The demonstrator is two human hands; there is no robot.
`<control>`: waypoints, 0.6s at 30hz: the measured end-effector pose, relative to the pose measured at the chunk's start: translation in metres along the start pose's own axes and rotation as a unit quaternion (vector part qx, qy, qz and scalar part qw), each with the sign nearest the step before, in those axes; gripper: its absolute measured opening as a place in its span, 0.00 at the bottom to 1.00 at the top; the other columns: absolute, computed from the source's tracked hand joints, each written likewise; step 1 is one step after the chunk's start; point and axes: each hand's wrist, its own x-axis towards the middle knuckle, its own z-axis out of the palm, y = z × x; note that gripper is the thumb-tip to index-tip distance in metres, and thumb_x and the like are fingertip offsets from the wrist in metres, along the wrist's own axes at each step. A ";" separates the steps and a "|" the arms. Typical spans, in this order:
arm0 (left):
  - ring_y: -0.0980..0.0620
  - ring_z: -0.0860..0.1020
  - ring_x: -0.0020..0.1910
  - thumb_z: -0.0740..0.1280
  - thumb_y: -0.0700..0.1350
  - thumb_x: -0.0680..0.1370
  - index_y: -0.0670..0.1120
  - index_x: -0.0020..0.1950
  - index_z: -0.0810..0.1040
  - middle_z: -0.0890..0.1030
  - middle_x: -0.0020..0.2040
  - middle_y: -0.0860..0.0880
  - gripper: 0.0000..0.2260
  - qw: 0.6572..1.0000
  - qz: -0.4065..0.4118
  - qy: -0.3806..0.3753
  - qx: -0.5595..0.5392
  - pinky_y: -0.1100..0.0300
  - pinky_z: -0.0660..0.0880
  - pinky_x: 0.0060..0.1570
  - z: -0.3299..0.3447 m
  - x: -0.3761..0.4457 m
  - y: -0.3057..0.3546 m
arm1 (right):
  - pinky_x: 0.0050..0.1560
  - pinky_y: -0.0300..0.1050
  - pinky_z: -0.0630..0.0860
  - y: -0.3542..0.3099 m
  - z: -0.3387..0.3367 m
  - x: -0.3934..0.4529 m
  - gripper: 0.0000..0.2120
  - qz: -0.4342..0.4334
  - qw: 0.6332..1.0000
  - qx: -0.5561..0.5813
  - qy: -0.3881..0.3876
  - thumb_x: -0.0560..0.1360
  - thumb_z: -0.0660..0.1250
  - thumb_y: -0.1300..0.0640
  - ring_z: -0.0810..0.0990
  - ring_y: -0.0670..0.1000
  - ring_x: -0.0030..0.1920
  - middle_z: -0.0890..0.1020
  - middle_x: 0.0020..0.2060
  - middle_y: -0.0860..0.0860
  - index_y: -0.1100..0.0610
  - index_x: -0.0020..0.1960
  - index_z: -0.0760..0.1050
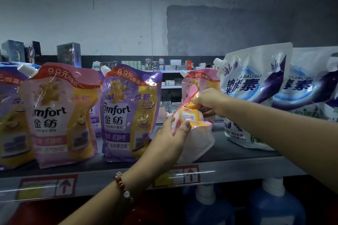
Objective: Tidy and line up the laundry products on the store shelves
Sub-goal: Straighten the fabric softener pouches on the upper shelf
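Fingers [184, 126] of both hands on slumped pink pouch [190, 115], spout leftward.

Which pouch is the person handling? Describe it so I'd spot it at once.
On the dark shelf, look in the gap between the purple Comfort pouch and the white-and-blue bags. The pink pouch there is the only one folded over, held by both hands.

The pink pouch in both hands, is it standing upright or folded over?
Folded over: the pink pouch has its top bent down toward the person, while its pale base sits on the shelf.
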 end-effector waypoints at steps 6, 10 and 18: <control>0.51 0.73 0.67 0.70 0.71 0.69 0.65 0.77 0.51 0.69 0.74 0.52 0.43 0.989 0.025 -0.047 -0.137 0.52 0.70 0.67 0.002 0.011 0.005 | 0.37 0.46 0.82 -0.024 -0.020 -0.013 0.07 -0.063 0.998 0.004 -0.009 0.79 0.66 0.58 0.83 0.54 0.37 0.83 0.39 0.57 0.63 0.51 0.76; 0.48 0.64 0.76 0.78 0.66 0.63 0.67 0.76 0.35 0.56 0.80 0.52 0.59 0.988 0.019 -0.039 -0.151 0.45 0.65 0.73 0.008 0.015 0.006 | 0.36 0.44 0.82 -0.040 -0.028 -0.025 0.05 -0.082 0.996 0.012 -0.022 0.79 0.66 0.60 0.83 0.53 0.34 0.82 0.37 0.56 0.61 0.47 0.75; 0.42 0.57 0.78 0.76 0.59 0.70 0.74 0.72 0.32 0.41 0.78 0.56 0.53 0.995 0.070 0.051 -0.046 0.45 0.65 0.73 0.032 0.011 0.012 | 0.41 0.50 0.82 -0.044 -0.043 -0.039 0.05 -0.080 0.993 0.055 -0.063 0.80 0.64 0.60 0.84 0.57 0.39 0.83 0.44 0.58 0.60 0.50 0.77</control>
